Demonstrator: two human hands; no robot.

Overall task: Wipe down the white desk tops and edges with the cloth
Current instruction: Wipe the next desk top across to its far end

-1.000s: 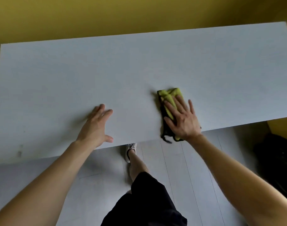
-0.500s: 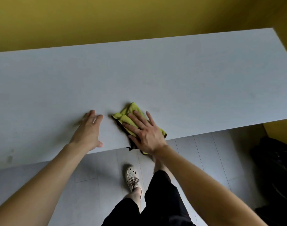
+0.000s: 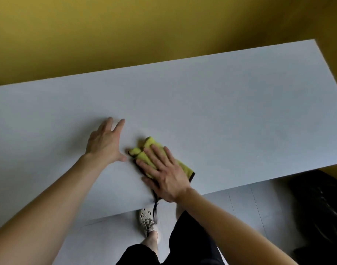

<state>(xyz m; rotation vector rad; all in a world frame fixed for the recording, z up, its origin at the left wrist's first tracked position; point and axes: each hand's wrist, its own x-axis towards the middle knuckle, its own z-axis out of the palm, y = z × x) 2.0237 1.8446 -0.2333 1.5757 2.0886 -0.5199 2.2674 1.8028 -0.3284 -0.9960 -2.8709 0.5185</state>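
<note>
While I have the right hand [image 3: 163, 175] flat on the folded yellow cloth [image 3: 148, 142], fingers spread to press it against the white desk [image 3: 221, 111] for what I judge is full wiping contact, the left hand [image 3: 104, 144] sits just beside it. That hand is palm down with fingers loosely spread, probably bracing the lean. Count: one cloth, one desk top, two hands; the cloth's dark hem dangles off the near edge under the right wrist.
</note>
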